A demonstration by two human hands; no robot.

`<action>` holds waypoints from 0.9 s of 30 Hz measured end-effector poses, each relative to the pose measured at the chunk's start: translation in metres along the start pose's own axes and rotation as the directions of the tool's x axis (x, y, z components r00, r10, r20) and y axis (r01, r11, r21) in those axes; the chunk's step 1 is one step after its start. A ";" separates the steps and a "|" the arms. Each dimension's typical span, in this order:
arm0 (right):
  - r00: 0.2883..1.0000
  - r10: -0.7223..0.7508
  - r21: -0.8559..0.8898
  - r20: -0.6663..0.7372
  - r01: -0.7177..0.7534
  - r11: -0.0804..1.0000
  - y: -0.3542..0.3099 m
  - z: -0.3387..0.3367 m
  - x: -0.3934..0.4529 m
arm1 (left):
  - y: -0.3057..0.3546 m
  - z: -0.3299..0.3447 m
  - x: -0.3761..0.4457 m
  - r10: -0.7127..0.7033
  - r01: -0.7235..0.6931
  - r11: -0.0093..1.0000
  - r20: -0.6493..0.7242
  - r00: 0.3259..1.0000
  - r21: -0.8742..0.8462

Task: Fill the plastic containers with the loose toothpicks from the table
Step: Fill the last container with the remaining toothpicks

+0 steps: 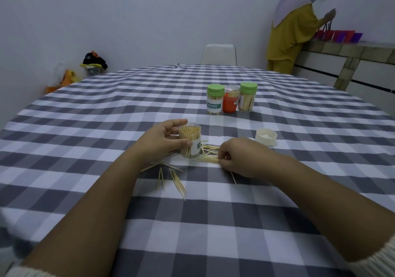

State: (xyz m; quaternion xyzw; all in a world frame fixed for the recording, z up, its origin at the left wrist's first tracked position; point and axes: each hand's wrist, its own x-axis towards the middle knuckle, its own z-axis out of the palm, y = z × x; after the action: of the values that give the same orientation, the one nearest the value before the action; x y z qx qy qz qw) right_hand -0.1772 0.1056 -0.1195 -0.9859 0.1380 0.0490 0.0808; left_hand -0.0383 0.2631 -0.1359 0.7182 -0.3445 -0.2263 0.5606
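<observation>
An open clear plastic container (190,141), nearly full of toothpicks, stands upright on the checked tablecloth. My left hand (164,140) grips it from the left, thumb across its front. Just right of it my right hand (237,156) pinches a small bundle of loose toothpicks (208,159) lying on the cloth. More loose toothpicks (177,182) lie scattered in front of the container, and several sit between the container and my right hand. A white lid (266,137) lies upside down to the right.
Farther back stand two green-lidded toothpick containers (215,99) (247,97) with an orange-filled clear container (230,99) between them. A white chair (218,54) is at the table's far edge. A person in yellow (292,33) stands at a counter, back right.
</observation>
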 end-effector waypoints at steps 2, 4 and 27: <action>0.999 0.020 0.005 -0.028 -0.020 1.000 0.004 0.000 0.003 | 0.000 0.000 -0.001 -0.003 0.003 1.000 -0.008 1.000 -0.006; 0.997 0.014 0.027 -0.073 -0.012 1.000 0.008 -0.001 0.005 | 0.000 -0.001 0.000 -0.006 0.006 1.000 -0.011 1.000 0.007; 0.993 -0.087 0.208 -0.076 0.101 0.973 0.023 -0.007 0.009 | -0.002 -0.008 0.004 -0.012 0.013 1.000 -0.049 0.999 0.029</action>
State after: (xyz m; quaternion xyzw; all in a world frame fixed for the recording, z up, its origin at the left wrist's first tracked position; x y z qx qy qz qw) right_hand -0.1747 0.0800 -0.1166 -0.9783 0.0980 -0.0026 0.1827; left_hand -0.0294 0.2659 -0.1354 0.7337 -0.3295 -0.2072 0.5569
